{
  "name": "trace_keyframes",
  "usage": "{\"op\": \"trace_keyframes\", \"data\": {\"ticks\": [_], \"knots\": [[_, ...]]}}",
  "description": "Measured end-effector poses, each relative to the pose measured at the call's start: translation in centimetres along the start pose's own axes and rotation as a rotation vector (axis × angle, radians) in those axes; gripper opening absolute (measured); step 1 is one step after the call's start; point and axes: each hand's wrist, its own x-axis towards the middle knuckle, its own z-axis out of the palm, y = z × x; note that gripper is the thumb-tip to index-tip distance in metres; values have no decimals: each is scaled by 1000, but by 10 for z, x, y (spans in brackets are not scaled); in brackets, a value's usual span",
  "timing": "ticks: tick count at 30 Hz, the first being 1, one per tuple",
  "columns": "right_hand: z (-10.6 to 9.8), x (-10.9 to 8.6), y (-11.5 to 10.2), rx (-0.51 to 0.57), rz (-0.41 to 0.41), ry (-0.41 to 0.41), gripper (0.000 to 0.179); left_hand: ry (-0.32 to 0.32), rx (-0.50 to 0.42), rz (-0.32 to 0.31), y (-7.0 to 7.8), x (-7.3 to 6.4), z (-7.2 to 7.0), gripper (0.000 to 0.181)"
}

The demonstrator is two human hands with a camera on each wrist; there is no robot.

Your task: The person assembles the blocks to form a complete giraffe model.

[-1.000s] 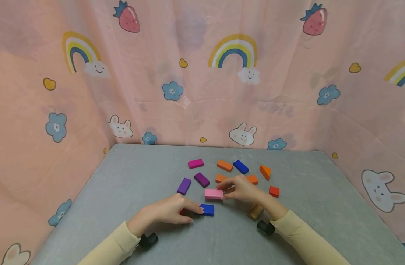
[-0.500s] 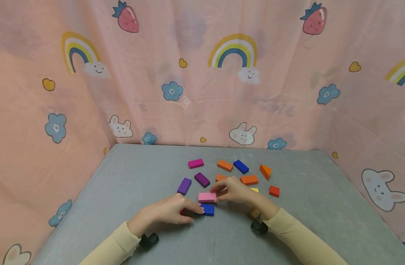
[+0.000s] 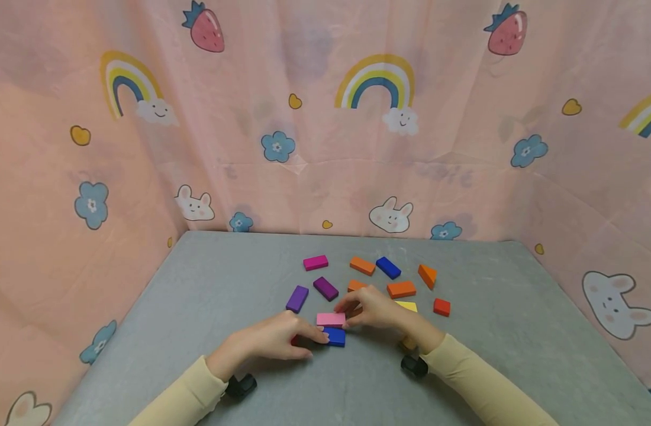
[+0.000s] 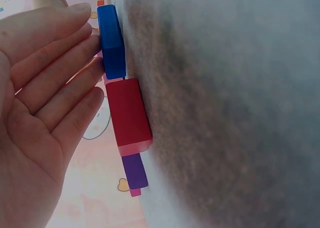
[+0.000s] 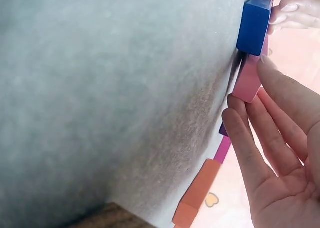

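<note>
Pink rectangular block [image 3: 329, 319] is sitting pinched between the thumb and fingers of the right hand [image 3: 376, 309], just beyond a blue rectangular block [image 3: 336, 336]. I am seeing the left hand [image 3: 269, 337] resting nearly straight fingers on that blue one. Beside it, a red rectangular block [image 4: 129, 115] is lying on the grey counter [image 3: 224, 266]. Farther out, I am viewing a violet rectangular block [image 3: 297, 299] and an orange triangular block [image 3: 428, 276].

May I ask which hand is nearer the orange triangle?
Right: the right hand is below-left of the orange triangle in the head view; the left hand is farther left.
</note>
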Motion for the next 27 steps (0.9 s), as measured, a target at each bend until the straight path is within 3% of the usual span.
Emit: {"op": "trace_keyframes", "data": {"ticks": [27], "knots": [[-1, 0, 2, 34, -27, -40, 25, 3, -26, -12, 3, 0, -1, 35]]}}
